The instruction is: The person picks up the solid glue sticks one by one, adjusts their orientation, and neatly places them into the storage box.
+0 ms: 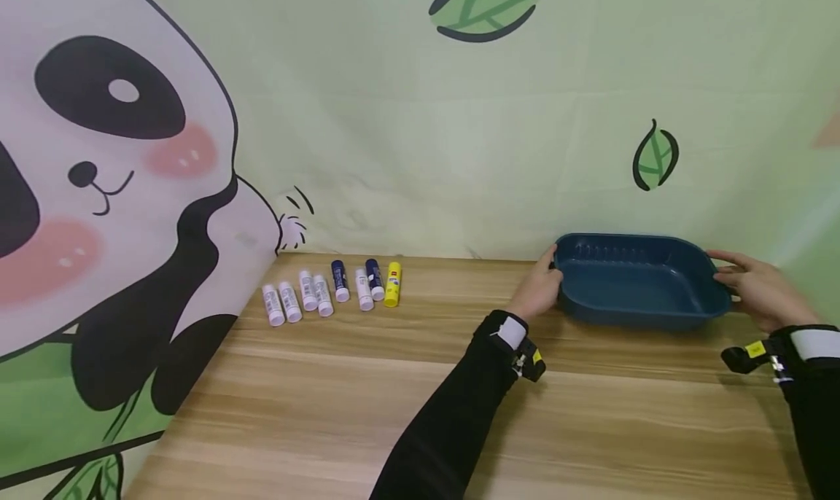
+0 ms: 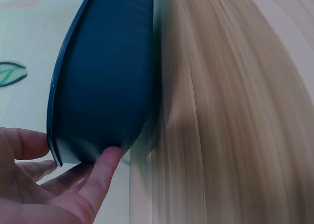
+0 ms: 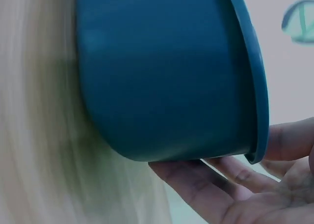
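A dark blue plastic basin (image 1: 646, 274) with rounded corners is near the back of the table, on the right in the head view, and nothing shows inside it. My left hand (image 1: 538, 287) grips its left end, with the thumb at the rim and fingers against the outer wall, as the left wrist view shows of the basin (image 2: 103, 67). At the opposite end, my right hand (image 1: 764, 290) holds the rim between thumb and fingers; in the right wrist view its fingers (image 3: 196, 184) lie under the basin's side. Whether the base touches the table I cannot tell.
Several glue sticks stand at the back left: white ones (image 1: 291, 302), dark blue ones (image 1: 340, 280) and a yellow one (image 1: 392, 284). Behind the wood-grain table (image 1: 295, 412) hangs a green cloth backdrop (image 1: 394, 157) with a panda and leaves.
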### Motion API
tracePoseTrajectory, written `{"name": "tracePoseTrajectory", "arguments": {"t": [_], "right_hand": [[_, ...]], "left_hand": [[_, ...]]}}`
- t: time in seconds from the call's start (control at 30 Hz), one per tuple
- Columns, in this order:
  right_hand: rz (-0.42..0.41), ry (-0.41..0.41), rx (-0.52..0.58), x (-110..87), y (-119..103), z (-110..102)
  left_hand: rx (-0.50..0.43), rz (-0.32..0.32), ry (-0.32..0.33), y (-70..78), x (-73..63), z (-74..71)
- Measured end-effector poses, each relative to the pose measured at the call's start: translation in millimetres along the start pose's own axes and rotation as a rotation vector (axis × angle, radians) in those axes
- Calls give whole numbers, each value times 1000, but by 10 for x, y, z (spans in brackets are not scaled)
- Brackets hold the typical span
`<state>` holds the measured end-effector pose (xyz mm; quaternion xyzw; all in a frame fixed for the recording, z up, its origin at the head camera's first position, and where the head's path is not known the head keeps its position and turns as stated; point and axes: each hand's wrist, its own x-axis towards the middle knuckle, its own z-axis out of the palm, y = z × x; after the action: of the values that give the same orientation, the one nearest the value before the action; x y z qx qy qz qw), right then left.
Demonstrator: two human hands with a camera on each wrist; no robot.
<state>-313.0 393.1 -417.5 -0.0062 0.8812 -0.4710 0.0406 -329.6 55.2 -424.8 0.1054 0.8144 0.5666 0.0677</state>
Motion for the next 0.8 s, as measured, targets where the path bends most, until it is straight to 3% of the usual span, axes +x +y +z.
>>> {"name": "tracePoseTrajectory", "arguments": {"t": [0.2, 0.43, 0.8], "right_hand": [[-22, -97, 60, 21, -228, 184], [-57, -113, 78, -8, -462, 434], [-98, -168, 141, -126, -733, 911]], "left_hand": [[-116, -20, 39, -119, -97, -294], [-232, -27, 15, -278, -228, -652], [-225, -15, -8, -462, -670, -1228]]}}
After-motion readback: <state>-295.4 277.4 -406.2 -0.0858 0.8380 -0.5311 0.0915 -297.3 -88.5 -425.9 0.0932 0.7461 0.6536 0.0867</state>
